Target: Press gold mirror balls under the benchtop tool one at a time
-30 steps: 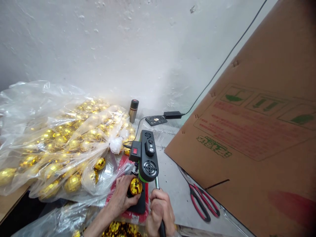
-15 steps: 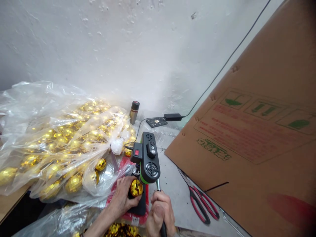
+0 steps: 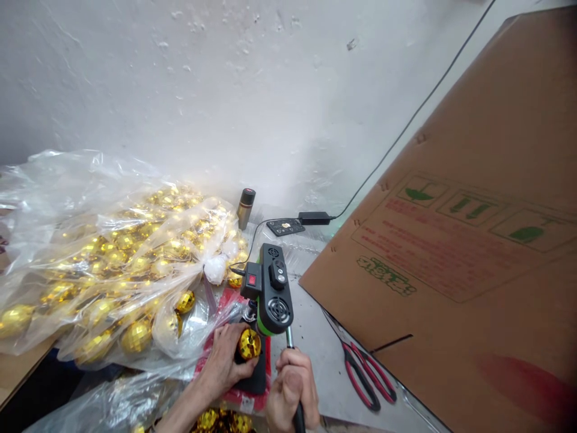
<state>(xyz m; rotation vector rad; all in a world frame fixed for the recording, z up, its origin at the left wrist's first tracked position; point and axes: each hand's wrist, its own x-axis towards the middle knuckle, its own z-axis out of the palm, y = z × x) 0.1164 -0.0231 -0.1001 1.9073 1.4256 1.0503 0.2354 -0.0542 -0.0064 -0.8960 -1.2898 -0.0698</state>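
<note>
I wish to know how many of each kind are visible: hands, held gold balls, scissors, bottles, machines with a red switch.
Left hand and right hand: 2
Held gold ball: 1
Scissors: 1
Black-capped bottle: 1
Machine: 1
Total: 6

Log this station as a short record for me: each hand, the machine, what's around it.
Left hand: fingers and thumb around a gold faceted ball
Right hand: gripping the lever
Machine: black, red switch at its left
Left side: clear bag of gold balls
Right side: scissors, cardboard box
Behind: black adapter, dark-capped container
</note>
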